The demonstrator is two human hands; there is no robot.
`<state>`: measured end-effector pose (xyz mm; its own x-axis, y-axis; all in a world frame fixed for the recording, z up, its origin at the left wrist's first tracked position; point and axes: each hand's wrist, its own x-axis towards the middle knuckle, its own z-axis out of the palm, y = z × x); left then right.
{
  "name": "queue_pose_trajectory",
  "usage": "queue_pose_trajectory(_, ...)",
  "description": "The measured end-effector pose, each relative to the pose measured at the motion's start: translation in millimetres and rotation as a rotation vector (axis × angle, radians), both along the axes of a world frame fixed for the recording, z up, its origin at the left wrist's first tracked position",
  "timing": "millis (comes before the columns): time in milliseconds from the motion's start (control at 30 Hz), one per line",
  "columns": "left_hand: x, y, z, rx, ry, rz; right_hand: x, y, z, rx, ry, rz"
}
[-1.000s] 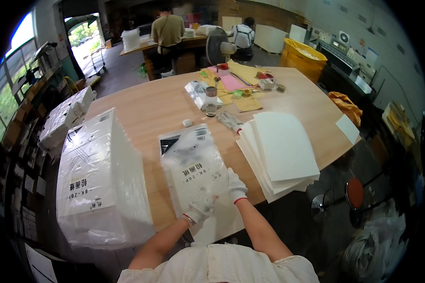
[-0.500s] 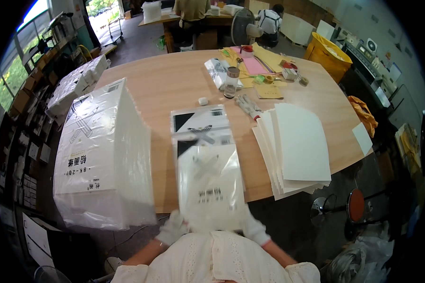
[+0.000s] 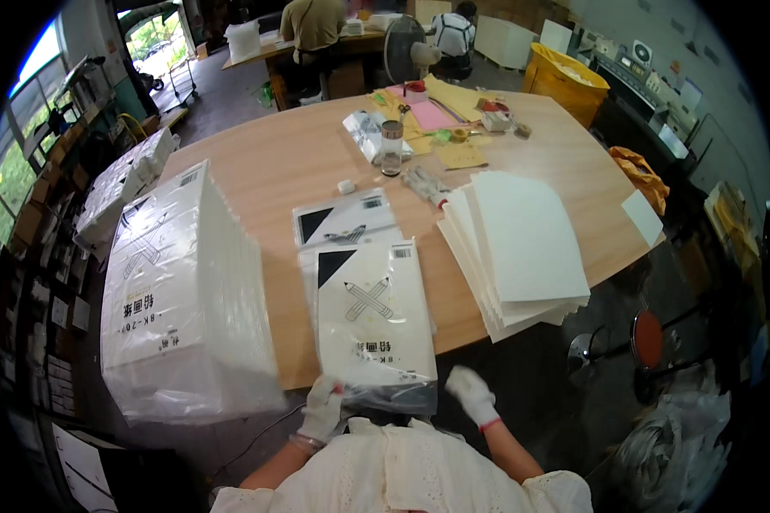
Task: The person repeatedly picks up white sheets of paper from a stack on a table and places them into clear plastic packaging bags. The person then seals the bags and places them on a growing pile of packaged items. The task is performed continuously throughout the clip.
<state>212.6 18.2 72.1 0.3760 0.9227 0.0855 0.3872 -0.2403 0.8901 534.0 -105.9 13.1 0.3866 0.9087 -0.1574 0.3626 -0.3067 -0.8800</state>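
Observation:
A clear plastic packet of drawing paper [image 3: 370,312], printed with crossed pencils and a black corner, lies at the table's front edge with its loose plastic end toward me. It partly covers another such packet [image 3: 316,227] behind it. My left hand [image 3: 321,412], in a white glove, is closed at the near left corner of the front packet. My right hand [image 3: 473,398], gloved with a red cuff, is off the packet to its right, holding nothing, with fingers loosely open. A fanned stack of white paper sheets [image 3: 530,244] lies to the right.
A tall pile of filled packets [image 3: 158,274] stands at the left. Farther back are a glass jar [image 3: 391,150], a small white block [image 3: 346,186], a spare glove [image 3: 423,183], tape rolls and yellow paper [image 3: 462,155]. A red stool [image 3: 647,339] stands right. Two people sit beyond a fan [image 3: 406,51].
My right hand has come away from the packet to the right. The front packet now lies flatter, its print clear. The whole view has turned slightly.

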Motion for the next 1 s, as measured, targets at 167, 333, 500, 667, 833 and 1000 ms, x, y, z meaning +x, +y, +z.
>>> queue_pose_trajectory(167,21,21,138,0.400,-0.033,-0.177,-74,75,51,0.042,0.989,-0.105)
queue_pose_trajectory(333,-60,5,188,0.472,-0.658,0.207,-148,152,158,0.045,1.445,0.194)
queue_pose_trajectory(500,-198,53,193,1.023,-0.443,0.963,-254,184,215,0.066,1.002,0.912)
queue_pose_trajectory(667,-233,56,157,0.239,-0.973,1.211,-291,177,178,0.145,0.569,0.867)
queue_pose_trajectory(833,-185,-6,-61,0.060,-0.059,0.944,-212,139,142,-0.173,0.873,0.667)
queue_pose_trajectory(1000,17,32,-31,0.140,0.063,-0.022,-112,84,83,-0.311,0.737,0.106)
